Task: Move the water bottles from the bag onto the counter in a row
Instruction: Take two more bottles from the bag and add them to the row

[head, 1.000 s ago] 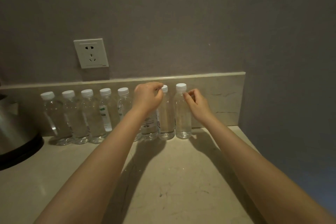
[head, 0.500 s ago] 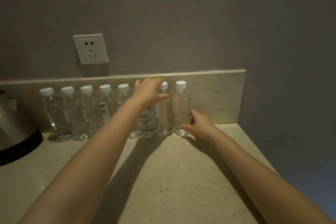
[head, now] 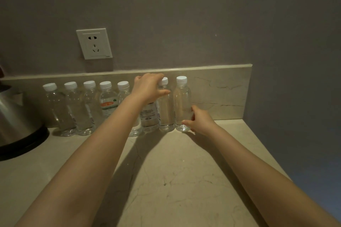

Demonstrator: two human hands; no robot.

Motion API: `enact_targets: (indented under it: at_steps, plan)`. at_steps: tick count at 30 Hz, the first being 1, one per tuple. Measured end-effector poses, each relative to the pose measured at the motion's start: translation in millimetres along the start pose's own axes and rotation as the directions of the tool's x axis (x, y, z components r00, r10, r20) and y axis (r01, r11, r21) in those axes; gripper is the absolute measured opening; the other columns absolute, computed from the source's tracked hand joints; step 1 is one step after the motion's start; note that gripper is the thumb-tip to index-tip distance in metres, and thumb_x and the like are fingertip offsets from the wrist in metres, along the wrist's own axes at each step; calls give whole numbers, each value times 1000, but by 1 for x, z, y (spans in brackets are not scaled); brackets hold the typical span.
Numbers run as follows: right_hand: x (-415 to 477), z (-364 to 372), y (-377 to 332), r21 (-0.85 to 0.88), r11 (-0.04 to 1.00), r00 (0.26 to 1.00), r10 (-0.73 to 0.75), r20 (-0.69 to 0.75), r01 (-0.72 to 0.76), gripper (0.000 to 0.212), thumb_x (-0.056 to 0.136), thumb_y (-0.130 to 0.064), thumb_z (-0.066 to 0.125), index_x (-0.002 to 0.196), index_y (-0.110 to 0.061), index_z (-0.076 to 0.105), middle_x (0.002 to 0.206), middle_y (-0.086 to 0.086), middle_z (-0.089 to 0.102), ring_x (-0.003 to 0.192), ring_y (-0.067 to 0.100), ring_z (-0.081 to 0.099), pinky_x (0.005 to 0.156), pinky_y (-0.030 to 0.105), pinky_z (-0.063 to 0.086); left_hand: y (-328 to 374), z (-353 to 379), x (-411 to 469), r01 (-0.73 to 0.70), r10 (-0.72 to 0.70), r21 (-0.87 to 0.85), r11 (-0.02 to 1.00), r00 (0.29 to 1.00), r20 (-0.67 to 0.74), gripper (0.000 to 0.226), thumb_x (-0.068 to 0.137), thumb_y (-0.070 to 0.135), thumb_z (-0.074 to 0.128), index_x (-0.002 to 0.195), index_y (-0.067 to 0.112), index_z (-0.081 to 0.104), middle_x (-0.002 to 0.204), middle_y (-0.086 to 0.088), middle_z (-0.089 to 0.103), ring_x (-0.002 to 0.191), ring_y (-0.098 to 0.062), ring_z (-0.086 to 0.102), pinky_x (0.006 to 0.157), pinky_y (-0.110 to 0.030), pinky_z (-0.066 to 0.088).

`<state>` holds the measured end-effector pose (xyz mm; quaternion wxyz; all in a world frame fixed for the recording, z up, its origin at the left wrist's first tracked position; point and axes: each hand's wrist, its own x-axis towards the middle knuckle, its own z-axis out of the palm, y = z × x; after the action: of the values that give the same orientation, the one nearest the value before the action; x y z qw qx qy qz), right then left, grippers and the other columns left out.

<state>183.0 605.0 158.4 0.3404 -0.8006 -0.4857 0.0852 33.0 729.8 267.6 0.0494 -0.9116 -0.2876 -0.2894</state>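
Standing in a row on counter (head: 166, 171), tight vs backsplash (head: 221, 88): 8 water btls (head: 81, 108), all upright, clear, white caps, neighbours touching or nearly so. Gripping top of 6th btl (head: 149, 116) from left w/ L hand (head: 148, 86): fingers curled down over cap, cap hidden under palm, thumb stretched rt across shoulder of 7th btl (head: 166, 114); can't tell if touching it. Holding base of last btl (head: 182, 101), rt end of row, w/ R hand (head: 200, 120): thumb across front low down, fingers wrapped round far side, btm of btl on counter. Orange-green label facing out on 4th btl (head: 108, 101). Left of row, apart from it: steel kettle (head: 16, 125) w/ black base. Above, on grey wall: white outlet (head: 94, 43).
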Motion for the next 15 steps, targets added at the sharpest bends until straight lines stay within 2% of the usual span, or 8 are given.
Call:
enact_targets:
  at_steps: [4,7,9,11,13,15]
  plan:
    - [-1,-1,-4,-7,999,999,47,27,-47,52,81,-35,72,120,-10,48,107,13,65,97,30,62,78,36,48,-1,1,-6,-40,40,17,999,999,1,58,86,49,59,136,23,46,137,1,49,129,-19,41,110,-48,21]
    - [-6,6,-11,-45,994,994,96,-55,-98,59,81,-38,70,121,-8,40,116,14,62,106,34,59,80,37,46,-7,-3,-22,-41,30,-73,996,989,-143,57,86,46,60,134,17,49,137,-3,49,130,-21,40,110,-48,23]
    - [-13,12,-20,-86,986,973,127,-192,-145,50,81,-40,65,107,-11,35,105,13,63,96,34,60,70,36,44,-18,-9,-36,-19,-14,-117,993,961,-276,49,84,40,64,124,12,56,127,-7,54,122,-24,45,103,-45,32]
    - [-22,18,-32,-130,977,948,126,-291,-170,39,80,-42,57,97,-15,33,89,9,60,82,31,58,64,34,40,-33,-13,-50,36,-74,-116,993,936,-345,44,82,35,67,118,10,59,120,-9,55,116,-27,48,98,-43,37]
    - [-28,24,-45,-175,977,955,63,-290,-118,28,81,-42,52,89,-17,43,80,5,57,78,30,58,63,32,41,-49,-13,-63,132,-145,-61,989,929,-340,53,80,39,69,123,11,54,125,-10,50,120,-28,43,101,-44,33]
    - [-32,31,-63,-198,980,982,-18,-186,-20,21,83,-40,50,72,-22,46,74,2,57,75,28,58,60,30,41,-66,-13,-72,245,-238,0,969,940,-244,74,77,48,69,137,15,39,142,-9,36,135,-28,29,110,-48,22]
